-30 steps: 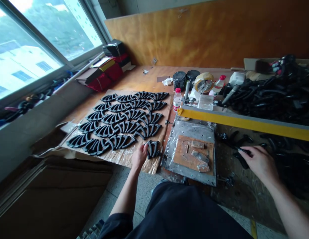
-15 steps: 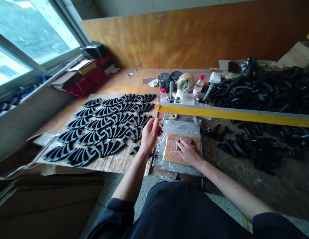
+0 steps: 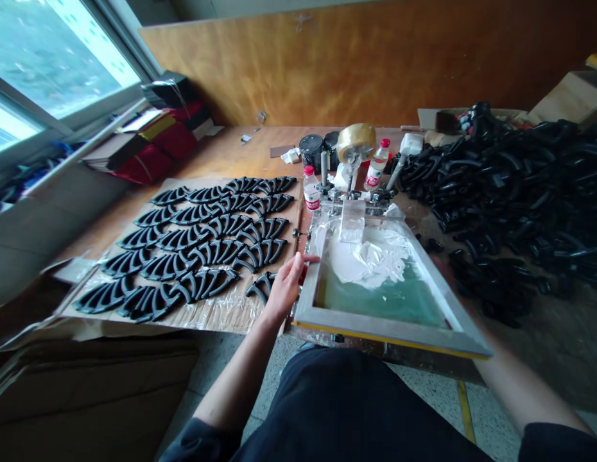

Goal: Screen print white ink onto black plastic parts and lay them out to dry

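A screen-printing frame (image 3: 399, 324) with green mesh stands before me, lowered over the base plate. White paste (image 3: 370, 260) is spread on the mesh's far half, with a squeegee-like block (image 3: 352, 221) at its back edge. Beside the frame's left rail is my left hand (image 3: 287, 282), one finger stretched out to the rail; whether it presses there is unclear. My right forearm (image 3: 515, 382) passes behind the frame's near right corner. The right hand is mostly hidden and blurred, so its hold cannot be made out. The wooden board underneath is covered.
Rows of curved black parts (image 3: 202, 240) lie on cardboard to the left. A large heap of black parts (image 3: 515, 179) fills the right side. Behind the frame stand two red-capped bottles (image 3: 377, 165), dark tubs (image 3: 311, 151) and a roll of tape (image 3: 357, 142).
The frame has swung down from its raised position and now covers the board. My right hand has left the small black part on the board for the frame's right side. My left hand moved slightly nearer.
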Available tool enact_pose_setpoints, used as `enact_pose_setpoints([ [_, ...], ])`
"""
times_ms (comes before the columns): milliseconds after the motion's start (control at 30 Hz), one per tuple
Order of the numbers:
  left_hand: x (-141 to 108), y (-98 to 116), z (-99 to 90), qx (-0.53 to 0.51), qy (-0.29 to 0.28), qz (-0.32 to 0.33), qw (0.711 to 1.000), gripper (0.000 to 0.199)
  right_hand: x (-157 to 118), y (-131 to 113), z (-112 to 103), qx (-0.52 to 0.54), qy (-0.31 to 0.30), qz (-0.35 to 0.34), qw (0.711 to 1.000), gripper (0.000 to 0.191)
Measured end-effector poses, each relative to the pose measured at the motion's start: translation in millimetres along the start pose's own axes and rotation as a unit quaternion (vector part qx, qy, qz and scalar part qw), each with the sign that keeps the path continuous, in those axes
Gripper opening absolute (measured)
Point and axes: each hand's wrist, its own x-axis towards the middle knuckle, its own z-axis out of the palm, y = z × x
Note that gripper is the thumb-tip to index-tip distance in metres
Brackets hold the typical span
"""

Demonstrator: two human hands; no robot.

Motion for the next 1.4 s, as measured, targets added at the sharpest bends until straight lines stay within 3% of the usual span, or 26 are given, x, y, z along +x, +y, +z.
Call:
enact_pose_setpoints([
  [100,-6,-51,-0.2,0.045,-0.021,-0.053,0.997,0.055,22,4,-18,0.007,0.078,0.049,0.996,0.032],
  [200,0,-88,4.6,0.117,-0.011,-0.074,0.990,0.061,48,-44,-12,0.028,0.090,-0.073,0.993,0.050],
  [267,6,-101,7.1,0.168,-0.006,-0.078,0.983,0.060,63,-84,0,0.012,0.035,-0.151,0.988,0.058],
  [367,10,-108,8.2,0.204,-0.009,-0.086,0.975,0.057,69,-122,17,-0.020,-0.100,-0.160,0.982,0.035],
  [467,11,-112,7.6,0.208,-0.006,-0.084,0.975,0.055,48,-124,26,-0.039,-0.178,-0.180,0.967,0.011],
  [567,11,-115,7.1,0.208,-0.005,-0.081,0.975,0.055,18,-108,20,-0.012,-0.204,-0.291,0.934,0.025],
  [633,10,-115,7.0,0.206,-0.006,-0.082,0.975,0.055,8,-99,10,0.015,-0.233,-0.349,0.908,0.035],
  [700,10,-115,6.9,0.204,-0.004,-0.084,0.975,0.055,8,-96,3,0.034,-0.264,-0.361,0.894,0.035],
  [767,11,-113,6.5,0.203,-0.002,-0.082,0.976,0.054,14,-98,3,0.039,-0.260,-0.328,0.907,0.026],
  [867,11,-111,5.6,0.198,-0.004,-0.078,0.977,0.055,11,-102,14,0.038,-0.181,-0.291,0.939,0.025],
  [933,11,-110,5.3,0.190,-0.007,-0.082,0.978,0.055,-2,-100,21,0.041,-0.149,-0.315,0.936,0.036],
  [1067,10,-109,5.4,0.169,-0.010,-0.093,0.981,0.055,-14,-94,19,0.058,-0.185,-0.335,0.922,0.036],
  [1167,8,-99,3.3,0.145,-0.020,-0.095,0.985,0.058,13,-108,11,0.063,-0.170,-0.264,0.947,0.030],
  [1267,4,-74,-0.9,0.091,-0.034,-0.086,0.992,0.065,56,-124,1,0.063,-0.112,-0.214,0.968,0.054],
  [1333,0,-49,-3.0,0.050,-0.034,-0.074,0.995,0.065,82,-116,-11,0.068,-0.079,-0.189,0.977,0.058],
  [1400,-1,-23,-2.9,0.010,-0.019,-0.054,0.998,0.059,97,-88,-26,0.100,-0.026,-0.131,0.986,0.047],
])
